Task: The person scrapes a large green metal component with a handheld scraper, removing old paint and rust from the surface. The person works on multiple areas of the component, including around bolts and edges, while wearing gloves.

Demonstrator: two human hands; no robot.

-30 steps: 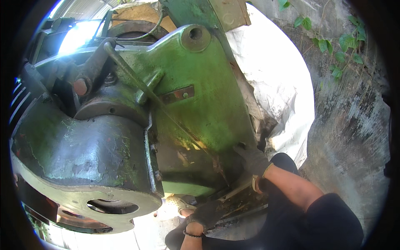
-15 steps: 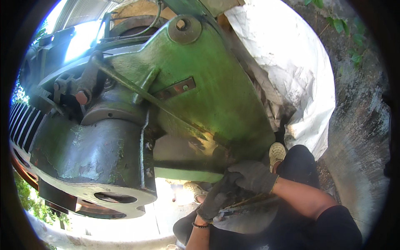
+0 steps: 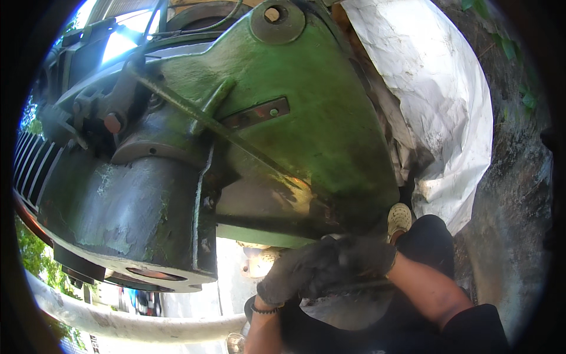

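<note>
Work this close in probably goes best slowly, fingers kept clear of the metal edges: the gloved left hand (image 3: 295, 269) and right hand (image 3: 369, 256) come together low in front, but blur hides how far their fingers spread and whether anything is pinched between them. Just beyond is the green machine (image 3: 330, 124), contact unclear, then the white sheet (image 3: 439, 94) to its right.

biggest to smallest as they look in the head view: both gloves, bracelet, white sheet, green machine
1. Green machine
2. White sheet
3. Left glove and right glove: blurred together, unsure
4. Bracelet
</note>
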